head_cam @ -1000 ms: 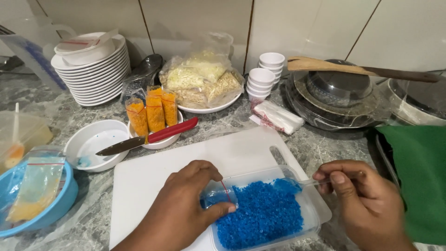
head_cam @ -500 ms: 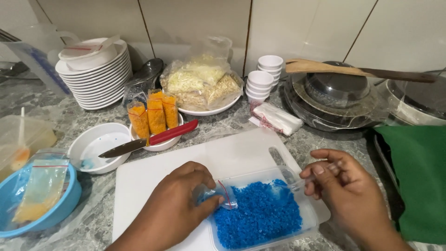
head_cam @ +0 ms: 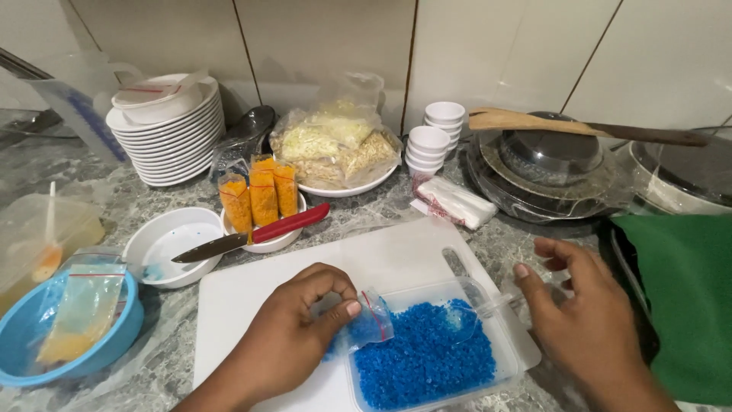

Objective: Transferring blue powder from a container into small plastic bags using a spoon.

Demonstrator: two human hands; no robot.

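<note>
Item: small zip bag [head_cam: 366,324] of blue granules, pinched shut-fingered in the left hand [head_cam: 293,336] at the rim of the clear tub of blue granules [head_cam: 427,362]; right hand [head_cam: 583,320] loosely open, holding nothing I can make out, beside a clear plastic spoon [head_cam: 476,309]. Handling note: keeping the bag mouth low over the tub looks wise. Setting: white cutting board [head_cam: 252,294], grey marbled counter [head_cam: 175,339], tiled wall [head_cam: 328,38].

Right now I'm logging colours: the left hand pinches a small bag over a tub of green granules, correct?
Not quite: in the head view the left hand pinches the small bag over the tub, but the granules are blue.
</note>
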